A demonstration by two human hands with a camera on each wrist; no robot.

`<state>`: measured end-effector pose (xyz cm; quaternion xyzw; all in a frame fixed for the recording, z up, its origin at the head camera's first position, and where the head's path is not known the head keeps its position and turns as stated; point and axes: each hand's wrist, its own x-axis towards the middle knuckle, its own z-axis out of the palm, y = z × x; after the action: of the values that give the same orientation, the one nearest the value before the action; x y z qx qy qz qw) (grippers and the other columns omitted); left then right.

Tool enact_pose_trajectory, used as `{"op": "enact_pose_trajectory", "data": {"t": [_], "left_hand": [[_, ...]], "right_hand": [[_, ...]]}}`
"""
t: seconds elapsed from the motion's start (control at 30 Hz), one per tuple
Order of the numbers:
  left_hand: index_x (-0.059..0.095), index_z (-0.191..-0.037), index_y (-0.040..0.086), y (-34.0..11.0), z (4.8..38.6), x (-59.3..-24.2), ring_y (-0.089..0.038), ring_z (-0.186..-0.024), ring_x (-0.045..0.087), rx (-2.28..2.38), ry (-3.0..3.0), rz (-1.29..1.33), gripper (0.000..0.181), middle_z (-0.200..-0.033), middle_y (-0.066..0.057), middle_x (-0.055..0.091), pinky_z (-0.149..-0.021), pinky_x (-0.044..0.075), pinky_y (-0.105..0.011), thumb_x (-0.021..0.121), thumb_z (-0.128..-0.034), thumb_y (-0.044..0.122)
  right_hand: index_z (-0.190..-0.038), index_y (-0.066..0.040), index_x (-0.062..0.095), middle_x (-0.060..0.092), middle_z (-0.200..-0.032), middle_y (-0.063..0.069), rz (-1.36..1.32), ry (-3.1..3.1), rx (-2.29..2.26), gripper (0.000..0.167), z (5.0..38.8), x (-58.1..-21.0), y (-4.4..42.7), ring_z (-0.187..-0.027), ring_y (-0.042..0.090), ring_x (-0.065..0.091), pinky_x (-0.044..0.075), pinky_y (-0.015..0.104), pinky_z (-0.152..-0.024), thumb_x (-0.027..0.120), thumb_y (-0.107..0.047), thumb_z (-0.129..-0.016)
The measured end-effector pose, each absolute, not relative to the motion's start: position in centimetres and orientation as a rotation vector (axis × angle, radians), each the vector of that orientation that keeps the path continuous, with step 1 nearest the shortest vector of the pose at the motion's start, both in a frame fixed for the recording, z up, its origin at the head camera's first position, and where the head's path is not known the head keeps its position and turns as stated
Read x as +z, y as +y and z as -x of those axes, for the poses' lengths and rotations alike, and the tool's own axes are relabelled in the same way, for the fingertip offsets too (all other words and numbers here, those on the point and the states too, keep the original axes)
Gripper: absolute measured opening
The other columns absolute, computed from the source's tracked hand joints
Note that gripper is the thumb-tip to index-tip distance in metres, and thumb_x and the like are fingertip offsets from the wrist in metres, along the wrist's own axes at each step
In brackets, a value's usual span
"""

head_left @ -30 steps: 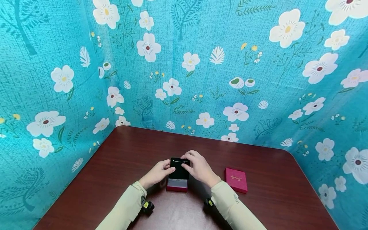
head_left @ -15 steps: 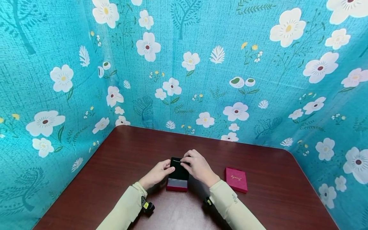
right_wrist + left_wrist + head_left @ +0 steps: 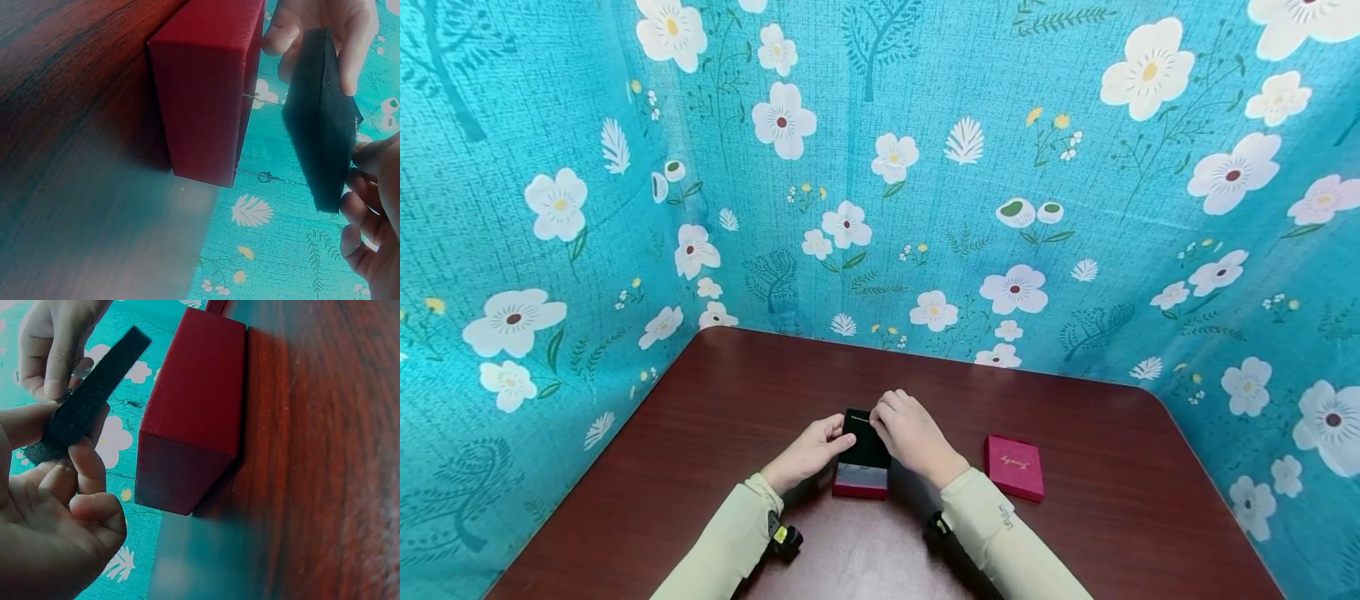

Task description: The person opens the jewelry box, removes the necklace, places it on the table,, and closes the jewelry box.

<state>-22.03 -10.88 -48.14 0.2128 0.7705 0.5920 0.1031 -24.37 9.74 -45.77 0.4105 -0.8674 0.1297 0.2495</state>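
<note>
My left grip [image 3: 808, 452] pinches the black pad [image 3: 868, 447] at three o'clock, long axis twelve to six. My right grip [image 3: 913, 433], nearest the chain [image 3: 265, 177], pinches it at ten. The red box [image 3: 860, 492] sits at the pad's six. Against a second ago, my right grip is bunched tighter, hiding more chain.

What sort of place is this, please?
Probably a makeshift recording corner: a turquoise floral curtain hangs behind a reddish-brown table, and two wrist cameras are in view.
</note>
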Motion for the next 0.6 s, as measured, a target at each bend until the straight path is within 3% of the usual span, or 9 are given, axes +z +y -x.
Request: {"op": "enact_pose_trajectory", "data": {"t": [0.1,0.3,0.43,0.6], "left_hand": [[0.037,-0.078,0.0,-10.9,21.3,-46.9,-0.012,-0.058,0.033,1.738,2.3,-0.596,0.025,-0.065,0.002,0.03,-0.058,0.031,-0.023,0.055,-0.095,0.006],[0.046,-0.084,-0.004,-11.0,20.5,-45.7,-0.015,-0.066,0.043,1.773,2.244,-0.544,0.017,-0.069,-0.001,0.044,-0.063,0.037,-0.027,0.057,-0.0934,0.005],[0.04,-0.08,-0.004,-11.0,20.5,-45.6,-0.013,-0.061,0.033,1.75,2.282,-0.518,0.026,-0.065,0.001,0.03,-0.059,0.032,-0.026,0.059,-0.0933,0.009],[0.041,-0.081,-0.001,-11.1,20.6,-45.6,-0.012,-0.061,0.034,1.747,2.292,-0.514,0.025,-0.065,0.002,0.03,-0.059,0.032,-0.026,0.058,-0.0943,0.012]], "right_hand": [[-0.09,-0.013,0.059,0.054,-0.087,-0.003,-1.095,-2.402,0.389,0.008,24.3,-45.9,9.7,-0.077,0.011,0.047,0.043,0.024,-0.069,0.067,-0.012,-0.088],[-0.094,-0.014,0.054,0.055,-0.084,-0.004,-1.062,-2.421,0.463,0.011,24.1,-45.6,9.7,-0.075,0.009,0.046,0.044,0.023,-0.067,0.064,-0.012,-0.09],[-0.094,-0.014,0.054,0.055,-0.081,-0.004,-1.057,-2.429,0.528,0.012,23.9,-45.4,9.7,-0.072,0.007,0.046,0.044,0.022,-0.063,0.064,-0.011,-0.09],[-0.094,-0.014,0.056,0.056,-0.084,-0.004,-1.103,-2.436,0.593,0.009,23.9,-45.2,9.8,-0.077,0.008,0.049,0.046,0.021,-0.069,0.063,-0.009,-0.091]]}}
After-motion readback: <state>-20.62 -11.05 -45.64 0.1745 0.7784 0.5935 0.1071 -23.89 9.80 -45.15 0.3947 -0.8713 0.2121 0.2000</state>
